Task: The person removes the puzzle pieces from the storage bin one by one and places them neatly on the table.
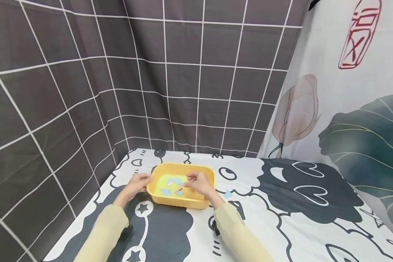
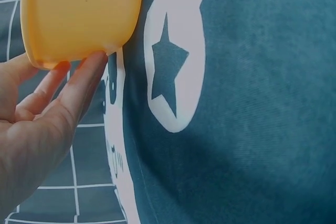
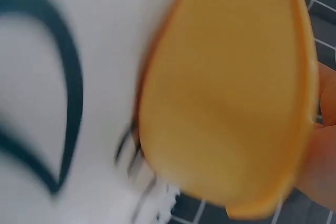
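Observation:
A yellow plastic basin (image 1: pixel 183 202) with rounded corners sits on the patterned cloth. My left hand (image 1: pixel 138 185) grips its left end, with the thumb at the rim and the fingers against the outer wall (image 2: pixel 79 14). Several small flat light-blue pieces (image 1: pixel 166 191) lie inside, and one whitish piece (image 1: pixel 180 193) bears a red mark. Over the right part of the basin hovers my right hand (image 1: pixel 199 183), thumb and fingers apart, with nothing visible between them. In the right wrist view, the basin's wall (image 3: pixel 220 93) covers most of that hand.
A light-blue piece (image 1: pixel 228 194) lies on the cloth to the right of the basin. The black-and-white cartoon cloth (image 1: pixel 249 233) covers the table. Dark gridded curtains (image 1: pixel 183 80) hang behind and at the left, and a floral curtain (image 1: pixel 347 109) at the right.

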A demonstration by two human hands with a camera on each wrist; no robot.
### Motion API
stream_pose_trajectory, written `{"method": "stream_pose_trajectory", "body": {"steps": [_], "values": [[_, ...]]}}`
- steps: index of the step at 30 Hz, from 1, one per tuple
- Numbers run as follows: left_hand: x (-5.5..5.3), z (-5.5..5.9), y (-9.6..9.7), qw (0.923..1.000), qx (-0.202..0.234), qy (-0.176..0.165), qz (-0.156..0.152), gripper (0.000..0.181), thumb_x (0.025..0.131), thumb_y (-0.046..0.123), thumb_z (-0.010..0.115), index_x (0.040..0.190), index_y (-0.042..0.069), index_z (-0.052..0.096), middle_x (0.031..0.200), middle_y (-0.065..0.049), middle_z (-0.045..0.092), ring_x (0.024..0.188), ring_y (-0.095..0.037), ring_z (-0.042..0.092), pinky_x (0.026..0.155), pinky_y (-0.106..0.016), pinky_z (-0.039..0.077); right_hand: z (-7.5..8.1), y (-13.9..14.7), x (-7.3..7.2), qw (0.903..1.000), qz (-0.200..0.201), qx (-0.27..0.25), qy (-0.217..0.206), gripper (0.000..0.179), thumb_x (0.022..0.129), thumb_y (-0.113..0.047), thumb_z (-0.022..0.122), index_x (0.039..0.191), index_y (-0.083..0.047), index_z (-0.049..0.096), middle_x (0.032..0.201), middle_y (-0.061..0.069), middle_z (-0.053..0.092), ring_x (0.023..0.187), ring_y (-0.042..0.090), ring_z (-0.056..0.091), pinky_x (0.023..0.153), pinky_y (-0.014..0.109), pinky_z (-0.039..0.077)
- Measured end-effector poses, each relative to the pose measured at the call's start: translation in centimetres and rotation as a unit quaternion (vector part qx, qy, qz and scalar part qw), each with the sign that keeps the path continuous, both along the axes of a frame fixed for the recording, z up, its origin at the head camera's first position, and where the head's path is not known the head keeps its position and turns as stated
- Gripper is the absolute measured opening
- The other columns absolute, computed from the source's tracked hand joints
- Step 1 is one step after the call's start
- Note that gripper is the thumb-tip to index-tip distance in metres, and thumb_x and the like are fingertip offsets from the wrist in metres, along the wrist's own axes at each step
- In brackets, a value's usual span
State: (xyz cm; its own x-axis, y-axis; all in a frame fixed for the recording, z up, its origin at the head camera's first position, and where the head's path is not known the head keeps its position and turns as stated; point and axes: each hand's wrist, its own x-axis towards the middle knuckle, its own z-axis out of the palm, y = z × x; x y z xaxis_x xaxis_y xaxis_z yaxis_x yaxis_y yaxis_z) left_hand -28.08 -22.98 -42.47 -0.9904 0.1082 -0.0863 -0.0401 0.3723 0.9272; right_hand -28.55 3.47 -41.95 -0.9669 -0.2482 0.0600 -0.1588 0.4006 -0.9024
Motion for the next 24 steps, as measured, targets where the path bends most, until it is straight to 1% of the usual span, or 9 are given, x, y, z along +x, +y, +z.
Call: {"method": "stream_pose_trajectory", "body": {"steps": [3, 8, 11, 15, 17, 20, 24], "values": [[-0.1, -0.1, 0.0, 1.0000, -0.005, 0.000, -0.001, 0.045, 0.101, 0.017, 0.051, 0.128, -0.019, 0.048, 0.120, -0.033, 0.060, 0.092, -0.016, 0.067, 0.082, -0.034, 0.062, -0.7, -1.2, -0.2, 0.9998, 0.011, -0.004, -0.017, 0.041, 0.078, -0.003, 0.075, 0.115, 0.011, 0.063, 0.114, 0.026, 0.065, 0.100, 0.029, 0.065, 0.085, 0.032, 0.059], [-0.4, -0.4, 0.0, 0.9999, 0.006, -0.005, 0.010, 0.043, 0.100, 0.017, 0.053, 0.127, -0.017, 0.051, 0.118, -0.030, 0.062, 0.089, -0.012, 0.067, 0.082, -0.033, 0.062, -1.5, -2.8, -0.6, 0.9987, 0.021, 0.009, -0.046, 0.039, 0.077, 0.000, 0.074, 0.114, 0.009, 0.065, 0.111, 0.021, 0.067, 0.101, 0.026, 0.064, 0.087, 0.032, 0.057], [-0.4, -0.6, 0.1, 0.9999, 0.004, -0.003, 0.015, 0.041, 0.100, 0.018, 0.053, 0.125, -0.015, 0.054, 0.115, -0.027, 0.064, 0.087, -0.011, 0.066, 0.081, -0.032, 0.062, -1.9, -3.2, -1.0, 0.9978, 0.029, 0.042, -0.043, 0.036, 0.076, 0.001, 0.076, 0.111, 0.007, 0.068, 0.107, 0.018, 0.070, 0.099, 0.025, 0.065, 0.087, 0.032, 0.057], [-0.1, -0.9, 0.4, 0.9997, -0.013, -0.001, 0.023, 0.040, 0.100, 0.020, 0.054, 0.123, -0.012, 0.057, 0.114, -0.026, 0.065, 0.087, -0.011, 0.067, 0.081, -0.032, 0.061, -2.3, -3.3, -1.2, 0.9948, 0.040, 0.090, -0.026, 0.032, 0.074, 0.003, 0.078, 0.105, 0.005, 0.071, 0.103, 0.017, 0.072, 0.096, 0.025, 0.066, 0.084, 0.031, 0.058], [0.0, -1.0, 0.5, 0.9996, -0.011, -0.001, 0.026, 0.040, 0.099, 0.021, 0.055, 0.123, -0.012, 0.057, 0.114, -0.026, 0.066, 0.088, -0.013, 0.068, 0.082, -0.033, 0.061, -2.3, -3.3, -1.1, 0.9938, 0.045, 0.100, -0.022, 0.031, 0.073, 0.004, 0.078, 0.104, 0.006, 0.071, 0.102, 0.017, 0.073, 0.095, 0.025, 0.067, 0.083, 0.031, 0.059], [0.0, -1.0, 0.3, 0.9998, -0.002, 0.003, 0.019, 0.042, 0.099, 0.022, 0.055, 0.124, -0.013, 0.056, 0.116, -0.028, 0.064, 0.090, -0.015, 0.068, 0.082, -0.034, 0.062, -2.1, -3.4, -0.9, 0.9934, 0.049, 0.102, -0.018, 0.031, 0.072, 0.008, 0.077, 0.103, 0.007, 0.070, 0.101, 0.018, 0.072, 0.093, 0.025, 0.067, 0.082, 0.032, 0.059], [-0.1, -0.8, -0.1, 0.9999, 0.008, 0.008, 0.011, 0.044, 0.100, 0.022, 0.055, 0.124, -0.015, 0.055, 0.117, -0.029, 0.063, 0.090, -0.014, 0.068, 0.082, -0.033, 0.062, -2.0, -3.9, -1.0, 0.9912, 0.051, 0.121, -0.015, 0.030, 0.071, 0.011, 0.075, 0.100, 0.005, 0.070, 0.099, 0.015, 0.072, 0.087, 0.019, 0.066, 0.078, 0.028, 0.058]]}}
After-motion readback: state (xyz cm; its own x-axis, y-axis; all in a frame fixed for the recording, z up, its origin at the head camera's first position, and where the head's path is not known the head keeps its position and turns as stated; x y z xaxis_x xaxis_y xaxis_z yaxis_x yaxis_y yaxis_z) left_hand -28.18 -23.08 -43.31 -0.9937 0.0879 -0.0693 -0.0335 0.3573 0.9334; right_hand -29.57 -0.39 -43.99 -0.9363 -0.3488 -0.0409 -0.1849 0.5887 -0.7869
